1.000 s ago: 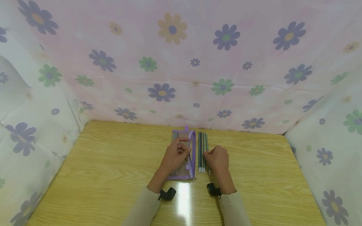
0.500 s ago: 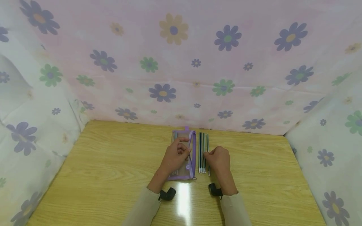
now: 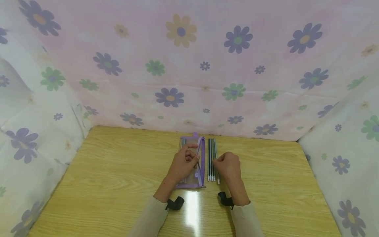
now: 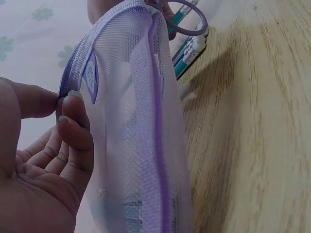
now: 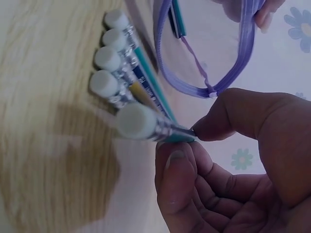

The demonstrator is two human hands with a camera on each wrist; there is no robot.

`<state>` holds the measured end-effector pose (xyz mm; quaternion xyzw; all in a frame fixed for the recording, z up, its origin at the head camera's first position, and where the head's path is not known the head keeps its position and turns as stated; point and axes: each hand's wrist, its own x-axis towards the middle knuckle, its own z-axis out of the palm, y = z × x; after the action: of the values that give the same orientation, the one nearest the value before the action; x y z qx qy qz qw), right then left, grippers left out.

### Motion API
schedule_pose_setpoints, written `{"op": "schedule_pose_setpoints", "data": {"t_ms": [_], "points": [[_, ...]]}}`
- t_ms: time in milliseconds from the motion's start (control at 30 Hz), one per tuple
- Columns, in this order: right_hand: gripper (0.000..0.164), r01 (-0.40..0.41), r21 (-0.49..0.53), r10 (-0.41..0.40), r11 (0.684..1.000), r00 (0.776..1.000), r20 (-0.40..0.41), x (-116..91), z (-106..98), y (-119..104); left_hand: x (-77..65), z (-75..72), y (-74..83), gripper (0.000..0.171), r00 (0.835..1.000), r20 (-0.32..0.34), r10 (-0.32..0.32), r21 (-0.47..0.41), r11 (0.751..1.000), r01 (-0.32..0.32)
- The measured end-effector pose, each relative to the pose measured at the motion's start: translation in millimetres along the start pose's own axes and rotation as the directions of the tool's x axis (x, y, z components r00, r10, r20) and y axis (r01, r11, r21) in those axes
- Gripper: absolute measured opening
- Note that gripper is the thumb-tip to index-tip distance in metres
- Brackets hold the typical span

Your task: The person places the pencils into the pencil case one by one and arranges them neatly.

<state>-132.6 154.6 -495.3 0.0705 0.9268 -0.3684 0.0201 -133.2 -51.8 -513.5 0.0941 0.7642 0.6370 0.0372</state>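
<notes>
My left hand [image 3: 183, 164] pinches the opened zipper edge of a purple-trimmed mesh pencil pouch [image 3: 189, 186], holding its mouth apart. In the left wrist view the thumb and fingertips meet on the zipper tape [image 4: 70, 77]. Just right of the pouch, my right hand [image 3: 230, 164] pinches a pencil [image 3: 218, 181] between thumb and fingers. Its white eraser [image 5: 136, 121] faces the right wrist camera, raised over the others. A row of several pencils [image 3: 211, 177], eraser ends toward me, lies between pouch and right hand. More pencils [image 3: 183, 142] show through the mesh.
The wood-grain table [image 3: 118, 171] spreads to both sides. A flower-print cloth [image 3: 189, 65] stands close behind the pouch and along both sides. Black wrist-camera mounts [image 3: 176, 203] sit at both wrists. A ring [image 4: 192, 22] hangs at the pouch's near corner.
The pencil in the right hand has shifted and tilted slightly, its far end now nearer the row. The left hand and the pouch have stayed in place.
</notes>
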Motion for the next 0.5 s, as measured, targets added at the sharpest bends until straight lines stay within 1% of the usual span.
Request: {"op": "schedule_pose_setpoints", "data": {"t_ms": [100, 233, 333, 400, 500], "points": [[0.036, 0.001, 0.001, -0.001, 1.000, 1.000, 0.006, 0, -2, -3, 0.1, -0.1, 3.8, 0.041, 1.000, 0.002, -0.013, 0.005, 1.000, 0.013], [0.032, 0.008, 0.010, -0.009, 1.000, 1.000, 0.020, -1, -3, -6, -5.1, -2.6, 24.4, 0.040, 1.000, 0.012, -0.003, -0.002, 1.000, 0.003], [0.028, 0.008, 0.020, -0.009, 1.000, 0.999, 0.037, -2, -4, -8, -8.6, -4.1, 36.0, 0.039, 1.000, 0.015, 0.010, -0.010, 1.000, -0.010], [0.025, 0.008, 0.024, -0.010, 1.000, 0.999, 0.048, -2, -4, -9, -7.3, -3.3, 32.0, 0.040, 1.000, 0.021, 0.002, -0.009, 1.000, -0.002], [0.023, 0.014, 0.028, -0.015, 1.000, 0.998, 0.056, -3, -3, -11, -3.8, -1.5, 20.6, 0.040, 1.000, 0.021, -0.010, -0.003, 1.000, 0.010]]}}
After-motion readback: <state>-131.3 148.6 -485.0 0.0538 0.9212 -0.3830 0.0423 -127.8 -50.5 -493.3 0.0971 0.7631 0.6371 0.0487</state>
